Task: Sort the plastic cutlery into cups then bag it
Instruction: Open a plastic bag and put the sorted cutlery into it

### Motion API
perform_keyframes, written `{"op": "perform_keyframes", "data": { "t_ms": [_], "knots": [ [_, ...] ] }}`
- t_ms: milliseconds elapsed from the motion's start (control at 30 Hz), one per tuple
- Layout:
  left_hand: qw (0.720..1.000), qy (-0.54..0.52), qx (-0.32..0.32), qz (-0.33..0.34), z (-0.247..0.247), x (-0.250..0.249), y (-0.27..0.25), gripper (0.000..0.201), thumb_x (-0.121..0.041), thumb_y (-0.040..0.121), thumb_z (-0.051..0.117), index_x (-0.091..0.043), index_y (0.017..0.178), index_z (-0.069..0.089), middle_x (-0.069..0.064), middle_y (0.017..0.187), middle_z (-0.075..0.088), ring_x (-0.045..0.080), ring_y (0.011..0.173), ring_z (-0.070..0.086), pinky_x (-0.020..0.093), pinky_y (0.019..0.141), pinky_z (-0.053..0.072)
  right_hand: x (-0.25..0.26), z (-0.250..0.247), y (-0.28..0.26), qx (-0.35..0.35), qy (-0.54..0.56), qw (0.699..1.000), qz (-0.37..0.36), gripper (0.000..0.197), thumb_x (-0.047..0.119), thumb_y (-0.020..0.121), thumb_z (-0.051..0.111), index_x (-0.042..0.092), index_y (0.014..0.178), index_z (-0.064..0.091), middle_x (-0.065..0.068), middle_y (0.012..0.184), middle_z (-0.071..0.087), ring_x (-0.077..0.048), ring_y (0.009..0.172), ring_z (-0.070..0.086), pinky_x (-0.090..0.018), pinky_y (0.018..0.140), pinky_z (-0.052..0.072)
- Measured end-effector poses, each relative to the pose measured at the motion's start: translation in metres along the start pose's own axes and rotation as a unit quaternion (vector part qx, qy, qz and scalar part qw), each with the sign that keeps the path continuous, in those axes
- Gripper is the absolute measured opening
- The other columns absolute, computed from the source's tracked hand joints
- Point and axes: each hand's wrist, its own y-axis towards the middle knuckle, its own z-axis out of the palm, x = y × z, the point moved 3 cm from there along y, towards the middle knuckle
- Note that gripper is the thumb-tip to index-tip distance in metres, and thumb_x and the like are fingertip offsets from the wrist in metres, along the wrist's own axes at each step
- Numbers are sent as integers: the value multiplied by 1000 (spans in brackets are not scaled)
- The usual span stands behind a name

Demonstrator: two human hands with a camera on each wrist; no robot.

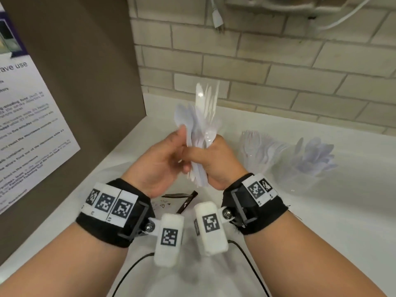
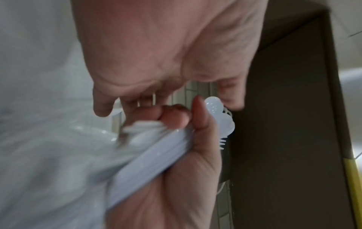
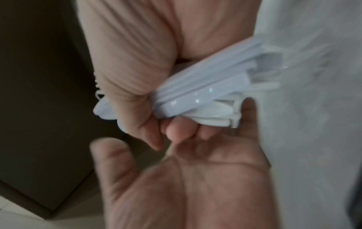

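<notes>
**Both hands raised together, right fisted, left loosely open**

The right hand (image 1: 216,166) is closed in a fist round a bundle of cutlery (image 1: 201,129), thumb lying across the front, wrist upright. The left hand (image 1: 162,161) sits just beside it, palm facing the right one, its fingers (image 1: 181,130) loosely bent and touching the bundle. Both forearms reach forward, each wrist wrapped in a black band.

The right hand (image 1: 216,166) hides the cutlery bundle's (image 1: 199,125) middle, and both cups (image 1: 257,151) are blurred.
</notes>
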Motion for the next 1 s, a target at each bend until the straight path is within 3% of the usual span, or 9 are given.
{"op": "perform_keyframes", "data": {
  "t_ms": [100,200,300,400,567,667,733,900,1000],
  "knots": [
    [988,149,-31,-20,3,-8,0,39,-30,67,82,-16,101,69,9,93,70,19,63,57,22,38,36,-11,13,-3,30,-101,994,13,31,-20,70,57,-6,97,63,-21,76,61,-23,46,52,-30,48,47],
    [977,182,-106,-24,2,-1,0,23,-26,75,75,-16,95,72,14,93,71,32,63,61,22,36,38,-17,20,-6,61,-129,989,40,46,-21,70,58,-1,112,57,-23,89,64,-23,49,58,-32,50,51],
    [981,144,-130,-20,-1,4,-2,18,-29,87,65,-16,93,75,10,104,74,25,76,69,32,51,54,-12,15,-11,90,-206,972,62,39,-11,71,70,18,96,60,-5,88,67,-14,67,68,-34,64,59],
    [985,73,-151,27,-12,0,-6,17,-17,92,58,-7,87,71,11,93,75,26,89,70,37,77,57,-2,-5,-11,76,-367,922,95,28,34,66,85,28,82,62,14,77,65,-2,74,62,-20,71,51],
    [978,164,-124,26,-23,5,-16,14,-19,87,63,-15,74,66,6,63,59,26,64,59,48,76,53,20,-25,-2,-115,-238,964,11,42,52,70,76,22,97,63,1,83,54,-10,68,54,-30,66,48],
    [987,151,-63,3,-12,11,-22,9,-18,82,61,-13,76,65,10,64,57,28,61,56,40,65,51,21,-15,-1,-59,-240,969,24,49,57,71,68,24,107,64,3,93,61,-10,81,60,-29,74,46],
    [993,115,-31,-19,-8,14,-24,9,-14,81,60,-5,83,63,12,65,56,28,61,56,37,63,52,14,-6,-1,14,-226,972,58,46,50,77,65,18,111,65,-6,104,67,-15,89,61,-28,76,47],
    [997,63,18,-31,-1,18,-28,23,-2,79,59,-5,101,52,4,64,60,19,54,58,32,55,52,18,3,-4,53,-123,990,47,26,24,98,48,2,99,64,-13,86,65,-28,68,49,-23,52,40],
    [999,29,19,-36,0,19,-28,27,-2,77,60,-6,102,52,2,63,61,17,50,57,30,52,51,24,2,-4,49,-136,989,17,33,27,100,44,1,92,64,-20,88,67,-38,67,47,-32,56,42]
  ]
}}
